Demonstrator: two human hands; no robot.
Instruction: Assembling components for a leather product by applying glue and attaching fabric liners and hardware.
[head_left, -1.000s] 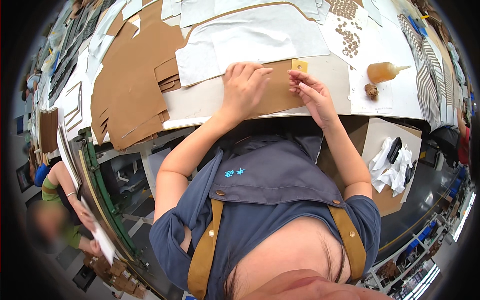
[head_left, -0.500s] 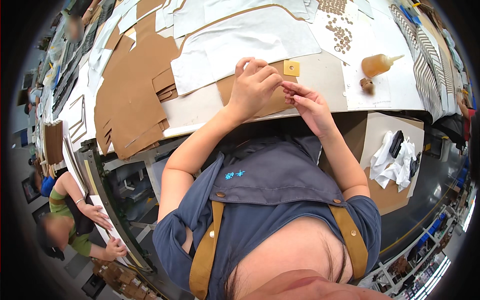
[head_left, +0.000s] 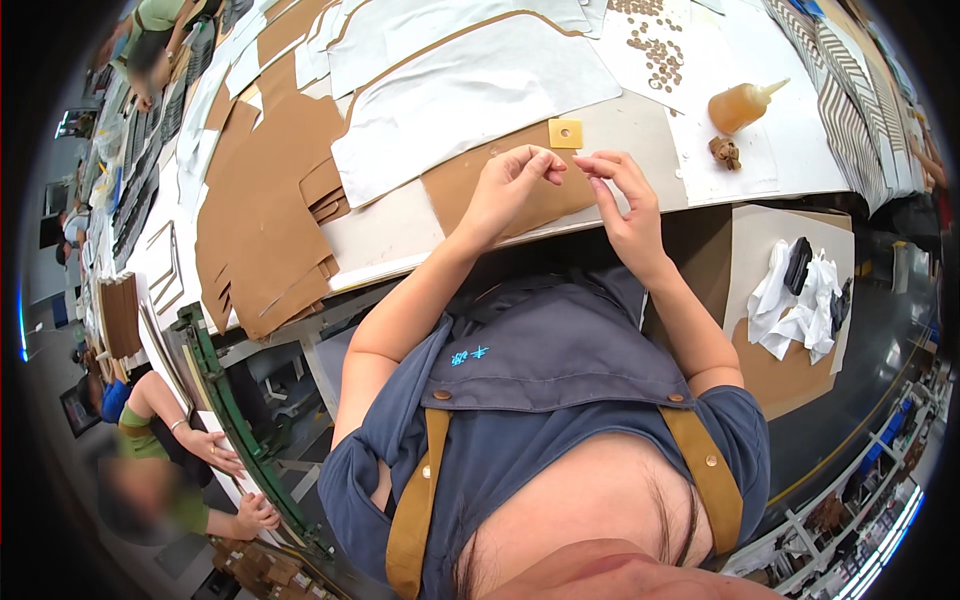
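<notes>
Above the front of the table my left hand [head_left: 512,192] is closed, thumb against curled fingers; anything in its pinch is too small to make out. My right hand [head_left: 630,212] faces it a short gap away, fingers bent toward the thumb in a loose pinch, its content also unclear. Beneath both hands lies a flat brown leather-like piece [head_left: 455,187]. A yellow square block with a round hole [head_left: 565,134] sits just beyond the fingertips. Behind my left hand, a large white-backed panel with a brown edge [head_left: 480,85] lies on the table.
Small brown discs [head_left: 655,62] are scattered at the far right. Nearby stand an amber squeeze bottle [head_left: 740,107] and a crumpled brown lump [head_left: 725,152]. Brown sheets [head_left: 270,220] cover the left; striped fabric [head_left: 850,110] hangs at right. White cloths [head_left: 795,305] lie lower right. A co-worker's hands [head_left: 235,480] are at lower left.
My hands, touching at the fingertips before, have drawn apart. My left hand has lowered and turned. The whole view has shifted slightly.
</notes>
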